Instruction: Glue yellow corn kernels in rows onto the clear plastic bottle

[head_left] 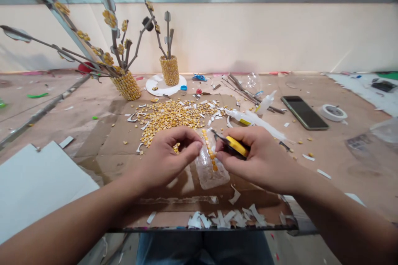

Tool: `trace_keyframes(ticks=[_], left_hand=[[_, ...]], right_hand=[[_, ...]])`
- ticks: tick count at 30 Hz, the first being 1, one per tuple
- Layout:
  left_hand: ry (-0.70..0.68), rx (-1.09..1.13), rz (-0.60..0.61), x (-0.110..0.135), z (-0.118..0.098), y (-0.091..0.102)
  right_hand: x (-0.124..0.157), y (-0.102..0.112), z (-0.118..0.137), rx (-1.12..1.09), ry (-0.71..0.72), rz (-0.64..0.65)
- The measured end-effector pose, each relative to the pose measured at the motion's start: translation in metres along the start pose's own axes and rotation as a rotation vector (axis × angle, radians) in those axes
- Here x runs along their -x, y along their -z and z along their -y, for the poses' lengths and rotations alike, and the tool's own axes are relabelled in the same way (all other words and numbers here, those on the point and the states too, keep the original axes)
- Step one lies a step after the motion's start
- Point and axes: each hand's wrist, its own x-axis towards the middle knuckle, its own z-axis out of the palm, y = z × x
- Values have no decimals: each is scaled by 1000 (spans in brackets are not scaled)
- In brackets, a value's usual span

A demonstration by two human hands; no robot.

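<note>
A clear plastic piece [214,178] lies on brown cardboard in front of me, with a line of yellow corn kernels [209,148] along it. My left hand [174,151] is closed, thumb and forefinger pinched at the plastic's left edge. On the other side, my right hand [253,155] is wrapped around a yellow-and-black handled tool [236,145], its dark end pointing toward the plastic. The right thumb and fingertip come close to the kernel row; whether they touch it I cannot tell. Behind my hands spreads a pile of loose kernels [174,116].
Two kernel-covered pots, one left [126,85] and one on a white disc [170,70], hold branches. Right of the pile are glue bottles [266,101], a phone [304,112] and a tape roll [333,112]. White scraps [224,218] line the front edge; white board [46,186] lies left.
</note>
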Motion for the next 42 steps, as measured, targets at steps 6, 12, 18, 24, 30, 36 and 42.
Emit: trace_keyframes(ticks=[6, 12, 18, 24, 30, 36, 42], left_hand=[[52, -297, 37, -15, 18, 18], [91, -274, 347, -8, 20, 16], [118, -274, 357, -7, 14, 11], [119, -282, 337, -7, 13, 11], [96, -300, 325, -7, 14, 11], [85, -324, 316, -8, 14, 10], [105, -348, 310, -5, 15, 10]], right_hand=[[-1, 16, -1, 24, -211, 329], [1, 14, -6, 111, -224, 383], [-2, 16, -9, 87, -257, 438], [-3, 15, -12, 46, -293, 430], [-6, 13, -11, 35, -300, 431], [-5, 12, -7, -21, -299, 462], [-4, 11, -8, -42, -288, 463]])
